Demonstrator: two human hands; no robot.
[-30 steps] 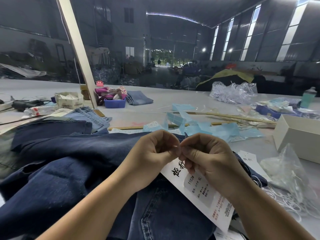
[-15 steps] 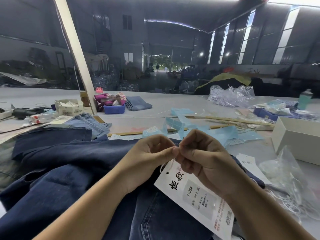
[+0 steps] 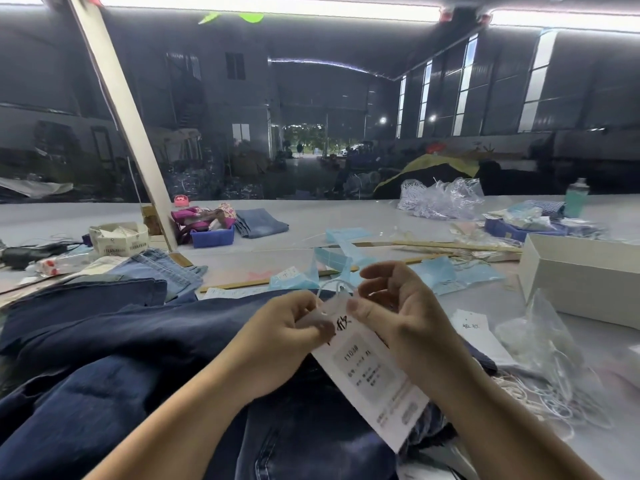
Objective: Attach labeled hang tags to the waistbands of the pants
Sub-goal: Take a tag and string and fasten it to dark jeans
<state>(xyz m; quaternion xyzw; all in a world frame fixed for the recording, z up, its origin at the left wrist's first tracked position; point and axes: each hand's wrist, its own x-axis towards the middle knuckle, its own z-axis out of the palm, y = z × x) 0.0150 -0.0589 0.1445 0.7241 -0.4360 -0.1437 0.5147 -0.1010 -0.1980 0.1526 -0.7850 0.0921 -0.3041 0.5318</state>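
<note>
Dark blue jeans [image 3: 145, 348] lie in a heap across the near table. Over them slants a long white hang tag [image 3: 374, 379] with black print and a grey label. My left hand [image 3: 291, 334] pinches the tag's top left corner. My right hand [image 3: 398, 306] pinches the top edge beside it, thumb on the paper, its other fingers raised and curled. A thin white string loop [image 3: 332, 285] arches between the two hands above the tag. The waistband is hidden under my hands and the tag.
A white box [image 3: 581, 275] stands at the right, with clear bags and loose white strings [image 3: 540, 368] in front of it. Another tag [image 3: 474, 327] lies beside my right wrist. Blue paper strips [image 3: 436, 271], wooden sticks, a blue bin [image 3: 212, 236] and lighter jeans [image 3: 162, 268] lie beyond.
My hands have drawn slightly apart and lifted the tag's top. The string loop now shows above it. My right fingers have opened from a tight pinch. The camera tilted up.
</note>
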